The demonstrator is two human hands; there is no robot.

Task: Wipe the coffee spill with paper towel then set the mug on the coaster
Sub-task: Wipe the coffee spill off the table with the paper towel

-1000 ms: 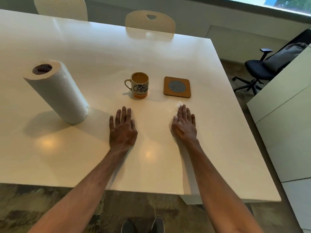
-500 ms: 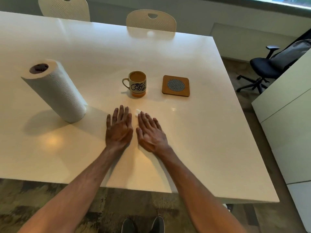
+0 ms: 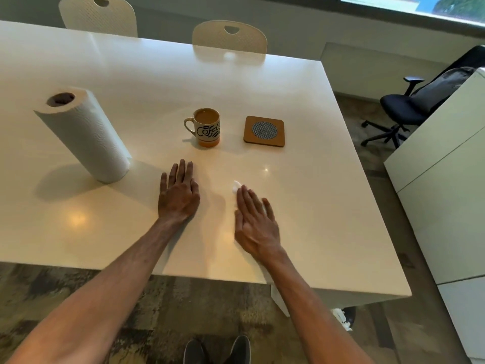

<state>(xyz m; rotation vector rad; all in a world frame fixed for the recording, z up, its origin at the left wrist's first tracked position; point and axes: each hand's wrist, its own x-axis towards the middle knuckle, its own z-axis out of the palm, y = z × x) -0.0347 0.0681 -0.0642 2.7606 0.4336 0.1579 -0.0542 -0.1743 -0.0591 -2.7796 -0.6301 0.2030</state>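
Paper towel sheet (image 3: pixel 236 185) is flat on the table (image 3: pixel 315 195), pinned under the right hand (image 3: pixel 256 222). Only a small white corner pokes out just past the fingertips (image 3: pixel 242 191), and a sliver shows between two fingers. The rest is hidden by the palm, so its size and fold cannot be told.

Right hand: palm down, fingers straight and slightly fanned, pressing on the sheet with no curl and no pinch. It sits near the table's near edge, right of centre.

Left hand (image 3: pixel 178 195): also palm down and flat on the bare table, fingers straight and close together, holding nothing. It is apart from the right hand and not touching the sheet.

Mug (image 3: pixel 207 127) stands upright toward the middle of the table, beyond both hands, nearer the left hand's fingertips. It holds brown liquid, its handle points left, and it touches neither hand.

Coaster (image 3: pixel 264 131): square cork with a dark round insert, just right of the mug with a gap between them, nothing on it.

Paper towel roll (image 3: pixel 84 132) stands on end toward the left side, well apart from the mug.

Spill itself: table glare, cannot tell where it is.

Two pale chairs (image 3: pixel 231 35) stand at the far edge. An office chair (image 3: pixel 404 109) sits off the right edge.
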